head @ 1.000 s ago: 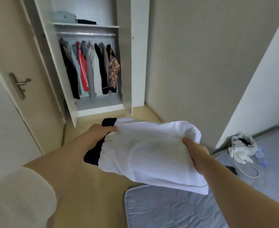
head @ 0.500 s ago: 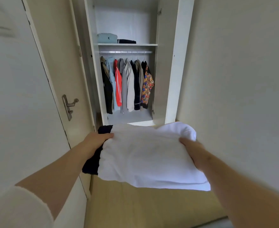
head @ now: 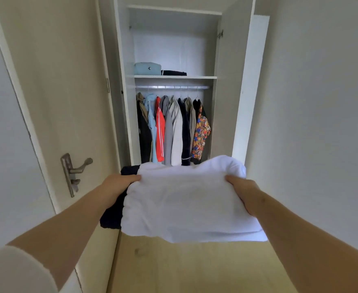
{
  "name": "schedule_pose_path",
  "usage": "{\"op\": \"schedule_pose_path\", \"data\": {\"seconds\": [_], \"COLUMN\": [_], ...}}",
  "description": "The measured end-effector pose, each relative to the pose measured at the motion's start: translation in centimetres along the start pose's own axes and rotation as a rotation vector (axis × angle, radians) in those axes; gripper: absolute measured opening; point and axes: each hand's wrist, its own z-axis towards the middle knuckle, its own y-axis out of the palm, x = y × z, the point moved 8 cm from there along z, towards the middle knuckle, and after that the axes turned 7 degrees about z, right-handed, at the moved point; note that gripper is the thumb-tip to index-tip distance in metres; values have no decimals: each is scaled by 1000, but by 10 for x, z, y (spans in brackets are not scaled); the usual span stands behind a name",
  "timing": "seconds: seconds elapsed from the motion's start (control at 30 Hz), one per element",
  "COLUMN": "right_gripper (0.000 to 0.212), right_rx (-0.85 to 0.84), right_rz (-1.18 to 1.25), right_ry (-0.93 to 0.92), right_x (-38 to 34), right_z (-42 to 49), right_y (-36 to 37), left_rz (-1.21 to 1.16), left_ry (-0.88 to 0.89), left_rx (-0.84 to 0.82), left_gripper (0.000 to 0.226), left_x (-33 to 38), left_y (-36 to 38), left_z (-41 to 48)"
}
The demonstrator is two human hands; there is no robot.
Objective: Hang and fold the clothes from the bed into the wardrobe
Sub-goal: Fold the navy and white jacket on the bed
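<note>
dark garment (head: 112,215) mostly hidden under folded white garment (head: 186,201) at 6 o'clock, left hand (head: 119,185) and right hand (head: 244,192) gripping its sides, fingers hidden beneath, open wardrobe (head: 226,92) at 12 o'clock, hung clothes (head: 174,130) inside, folded items (head: 147,69) on shelf (head: 197,77)

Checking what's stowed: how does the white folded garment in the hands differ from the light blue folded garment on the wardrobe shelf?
The white folded garment is gripped by the left hand and right hand; the light blue folded garment rests on the wardrobe shelf. The white one lies over a navy garment; the blue one sits beside a black folded garment. Both are folded.
</note>
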Motion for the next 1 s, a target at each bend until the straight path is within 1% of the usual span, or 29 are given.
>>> {"op": "schedule_pose_path", "data": {"seconds": [0.2, 0.43, 0.57, 0.7, 0.77, 0.83, 0.87, 0.9, 1.0], "right_gripper": [56, 50, 50, 53, 54, 55, 55, 56, 57], "right_rx": [-51, -97, -77, -47, -34, -3, 14, 25, 52], "right_rz": [69, 102, 90, 43, 1, -11, -11, 0, 50], "right_ry": [-44, -119, -148, -198, -224, -244, -258, -273, -284], "right_x": [-73, -143, -173, -211, -240, -271, -289, -305, -343], "right_z": [128, 224, 283, 360, 400, 440, 460, 480, 539], "right_y": [46, 106, 130, 160, 183, 201, 210, 219, 239], "left_rz": [24, 19, 1, -59, -94, -124, -122, -123, -103], "left_ry": [35, 120, 141, 177, 178, 199, 220, 256, 334], "left_rx": [71, 146, 144, 113, 116, 103, 106, 112, 132], "left_gripper": [35, 22, 28, 26, 34, 47, 51, 49, 33], "left_x": [87, 161, 185, 209, 227, 258, 278, 299, 354], "left_y": [-2, -30, -29, -17, -16, -16, -19, -22, -31], "left_z": [121, 238, 303, 384, 430, 475, 497, 518, 578]}}
